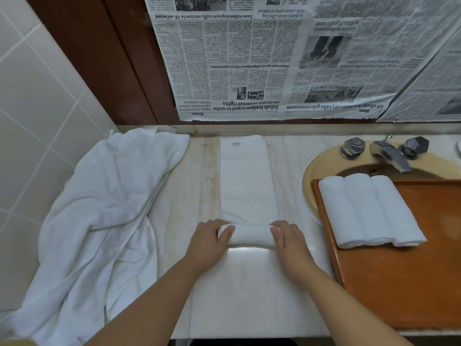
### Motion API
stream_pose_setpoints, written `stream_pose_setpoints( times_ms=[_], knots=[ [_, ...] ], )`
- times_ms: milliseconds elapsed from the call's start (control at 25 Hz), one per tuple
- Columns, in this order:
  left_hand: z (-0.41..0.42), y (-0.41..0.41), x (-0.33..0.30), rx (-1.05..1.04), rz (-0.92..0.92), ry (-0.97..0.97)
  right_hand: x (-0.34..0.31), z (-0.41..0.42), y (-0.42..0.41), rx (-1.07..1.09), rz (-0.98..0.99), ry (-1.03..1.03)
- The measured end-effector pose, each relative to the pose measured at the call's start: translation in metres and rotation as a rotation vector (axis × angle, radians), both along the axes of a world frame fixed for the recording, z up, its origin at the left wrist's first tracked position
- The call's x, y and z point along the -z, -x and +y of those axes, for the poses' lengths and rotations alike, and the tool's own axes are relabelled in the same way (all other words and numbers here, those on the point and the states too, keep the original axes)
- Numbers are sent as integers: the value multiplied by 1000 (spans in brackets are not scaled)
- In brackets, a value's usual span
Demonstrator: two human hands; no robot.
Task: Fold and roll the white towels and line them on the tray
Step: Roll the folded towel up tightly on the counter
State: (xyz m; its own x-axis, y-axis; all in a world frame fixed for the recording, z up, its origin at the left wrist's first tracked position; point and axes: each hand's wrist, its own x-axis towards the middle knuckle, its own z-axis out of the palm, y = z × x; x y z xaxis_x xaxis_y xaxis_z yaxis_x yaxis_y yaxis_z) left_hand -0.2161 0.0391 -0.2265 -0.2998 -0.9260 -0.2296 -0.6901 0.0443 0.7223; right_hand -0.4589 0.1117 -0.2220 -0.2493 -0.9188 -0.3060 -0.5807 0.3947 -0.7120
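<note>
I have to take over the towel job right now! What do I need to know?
Left hand and right hand each grip one end of the roll started at the near end of the folded towel on the counter.
Done: three rolled towels lie side by side on the wooden tray.
Left: roll this towel to its far end, put it beside the others, then do the loose towels heaped on the left.

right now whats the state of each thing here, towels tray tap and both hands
folded towel: flat strip, near end partly rolled
left hand: grips the roll's left end
right hand: grips the roll's right end
rolled towels: three, finished, side by side on the tray
tray: sits over the sink, mostly bare
loose towels: crumpled heap, unfolded
tap: no water running
</note>
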Motion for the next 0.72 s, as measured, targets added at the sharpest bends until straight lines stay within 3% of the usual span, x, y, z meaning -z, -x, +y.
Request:
stream_pose_setpoints(
  times_ms=[120,240,360,480,560,720],
  knots=[
    [-7,11,-4,-120,32,-71,-7,-12,-1,164,-159,-74],
    [-8,15,-5,-176,25,-77,-8,-22,-3,215,-157,-60],
    [-6,16,-4,-202,-51,159,-12,-26,-6,286,-102,78],
    [0,15,5,-61,-79,462,-9,-15,-4,147,81,250],
    [10,5,18,55,-32,566,1,0,-1,48,169,317],
    [33,-19,24,115,83,390,16,37,7,-57,190,367]
  ],
)
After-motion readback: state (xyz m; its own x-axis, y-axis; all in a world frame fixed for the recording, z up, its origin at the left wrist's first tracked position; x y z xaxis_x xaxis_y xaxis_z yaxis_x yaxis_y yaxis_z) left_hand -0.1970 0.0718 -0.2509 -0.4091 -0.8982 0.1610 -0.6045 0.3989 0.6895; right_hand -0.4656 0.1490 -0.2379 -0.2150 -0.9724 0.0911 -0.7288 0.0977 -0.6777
